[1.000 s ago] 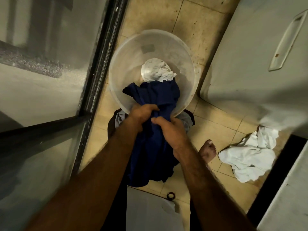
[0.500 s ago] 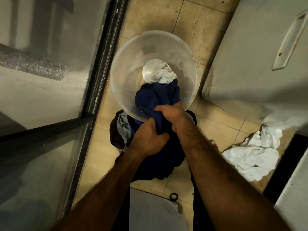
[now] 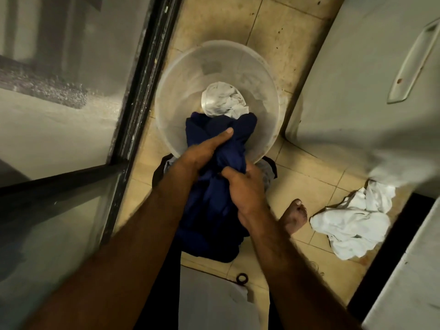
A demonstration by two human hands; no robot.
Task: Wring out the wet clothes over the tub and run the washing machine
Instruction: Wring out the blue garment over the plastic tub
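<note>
A clear plastic tub [image 3: 181, 86] stands on the tiled floor. A white cloth [image 3: 222, 100] lies inside it. A dark blue garment [image 3: 214, 206] hangs from the tub's near rim down toward me. My left hand [image 3: 204, 148] grips the garment near the rim, thumb stretched along the fabric. My right hand [image 3: 245, 189] grips it just below, fingers curled round the twisted cloth. The blue cloth between my hands is bunched and twisted.
A crumpled white cloth [image 3: 350, 225] lies on the floor at the right, near my bare foot [image 3: 294, 216]. A grey appliance [image 3: 357, 91] with a handle stands at the right. A glass door with a dark frame [image 3: 140, 91] runs along the left. A small black ring [image 3: 242, 279] lies on the tiles.
My hands have swapped places along the garment: the left moved up to the tub's rim, the right dropped back below it. The blue cloth is twisted tighter.
</note>
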